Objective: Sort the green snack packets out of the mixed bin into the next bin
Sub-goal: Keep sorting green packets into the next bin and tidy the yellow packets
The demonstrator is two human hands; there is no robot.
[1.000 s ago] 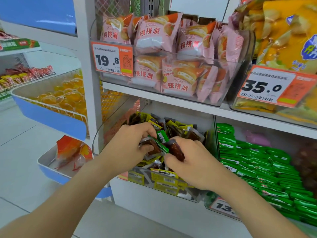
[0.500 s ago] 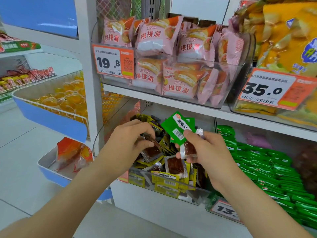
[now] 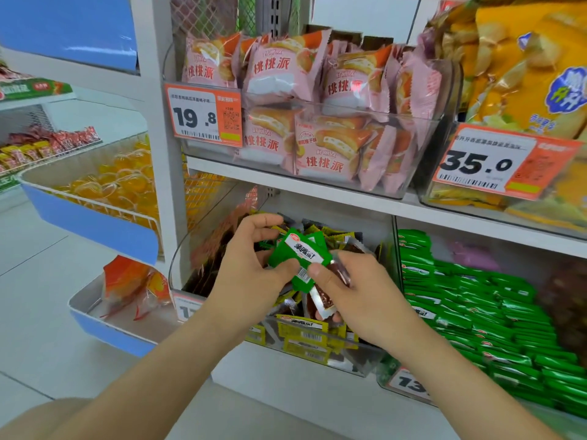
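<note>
Green packet [image 3: 298, 255] is held just above the mixed bin [image 3: 359, 354], between both hands. Left hand [image 3: 251, 265]: grip closed on the packet's left edge, thumb on top, fingers behind. Right hand [image 3: 359, 296]: fingers curled round a brown packet [image 3: 325, 295], thumb tip also pressed on the green packet's lower edge. Step judged: the green packet is being separated from the brown one before transfer.

To be done well: the green packet should be taken fully by one hand and the brown one dropped back into the mixed bin, so that only green gets carried. It should then be lifted over the clear divider to the right of the mixed bin and released low into the next bin [image 3: 384, 374], onto the green pile [image 3: 476, 312].

More green edges are seen among the yellow packets [image 3: 301, 327] in the mixed bin, so sorting is judged unfinished. Pink packs [image 3: 317, 160] sit on the shelf above the mixed bin; headroom under that shelf is limited. A price tag [image 3: 409, 384] is seen lower right of the mixed bin. An orange-filled basket [image 3: 95, 223] stands left of the mixed bin, out of the way.
</note>
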